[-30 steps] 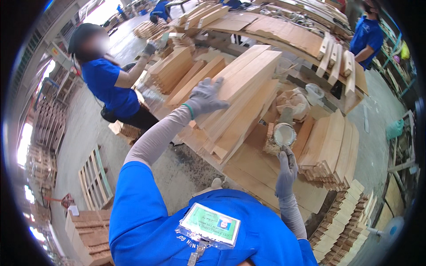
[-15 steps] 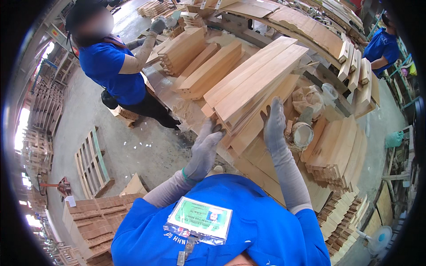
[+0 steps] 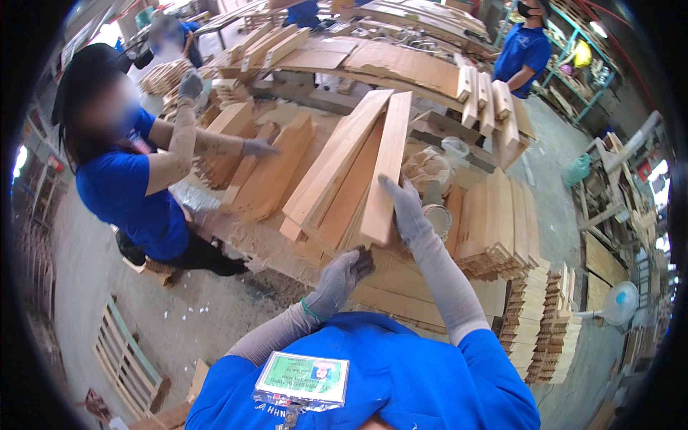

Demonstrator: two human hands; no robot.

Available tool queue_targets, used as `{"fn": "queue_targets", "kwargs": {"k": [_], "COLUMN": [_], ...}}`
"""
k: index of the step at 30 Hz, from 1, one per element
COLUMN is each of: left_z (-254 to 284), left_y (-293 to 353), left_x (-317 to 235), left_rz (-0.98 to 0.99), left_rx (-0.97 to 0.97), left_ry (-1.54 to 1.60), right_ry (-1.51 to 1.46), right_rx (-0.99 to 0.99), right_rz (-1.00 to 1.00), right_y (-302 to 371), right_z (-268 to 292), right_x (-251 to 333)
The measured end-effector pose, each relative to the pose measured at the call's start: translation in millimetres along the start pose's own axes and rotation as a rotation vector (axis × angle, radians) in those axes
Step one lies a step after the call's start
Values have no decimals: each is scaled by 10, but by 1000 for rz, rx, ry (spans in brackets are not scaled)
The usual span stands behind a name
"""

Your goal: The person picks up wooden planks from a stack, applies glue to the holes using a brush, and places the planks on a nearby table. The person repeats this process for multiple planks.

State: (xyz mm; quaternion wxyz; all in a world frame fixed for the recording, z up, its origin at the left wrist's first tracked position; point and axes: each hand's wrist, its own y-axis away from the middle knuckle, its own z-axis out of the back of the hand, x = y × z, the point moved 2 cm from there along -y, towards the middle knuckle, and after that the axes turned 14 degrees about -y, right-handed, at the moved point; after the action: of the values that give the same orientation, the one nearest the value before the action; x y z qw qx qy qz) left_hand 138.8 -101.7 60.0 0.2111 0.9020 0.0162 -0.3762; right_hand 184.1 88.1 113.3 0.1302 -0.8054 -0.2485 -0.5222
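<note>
My right hand (image 3: 408, 208), in a grey glove, is on the right edge of a long pale wooden board (image 3: 389, 161), with fingertips over its upper face. This board lies at an angle across the top of a stack of boards. My left hand (image 3: 339, 282), also gloved, is just below the board's near end. Its fingers are half bent and dark at the tips, and I see nothing in them. Another pale board (image 3: 337, 158) lies to the left on the stack, with a darker reddish board (image 3: 351, 190) showing between the two.
A co-worker in a blue shirt (image 3: 115, 172) stands at left, a hand near more stacked boards (image 3: 269, 172). Right of my stack are a plastic bag (image 3: 428, 169), a tape roll (image 3: 437, 218) and stacked wood (image 3: 494, 226). A fan (image 3: 620, 304) stands at lower right.
My right hand has come onto the right top board, which has swung apart from its neighbour at the near end. The co-worker at left has reached toward the boards. My view has shifted.
</note>
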Motion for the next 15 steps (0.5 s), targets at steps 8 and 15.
{"fn": "queue_targets", "kwargs": {"k": [8,15], "left_z": [-751,-1139], "left_y": [-831,-1218], "left_x": [45,252], "left_rz": [88,-94], "left_rx": [517,377], "left_ry": [188,199], "right_ry": [-110,-157], "right_rx": [-64,-171], "right_rz": [-382,-482], "right_y": [1472,2094], "right_z": [766,1562], "right_x": [835,362]}}
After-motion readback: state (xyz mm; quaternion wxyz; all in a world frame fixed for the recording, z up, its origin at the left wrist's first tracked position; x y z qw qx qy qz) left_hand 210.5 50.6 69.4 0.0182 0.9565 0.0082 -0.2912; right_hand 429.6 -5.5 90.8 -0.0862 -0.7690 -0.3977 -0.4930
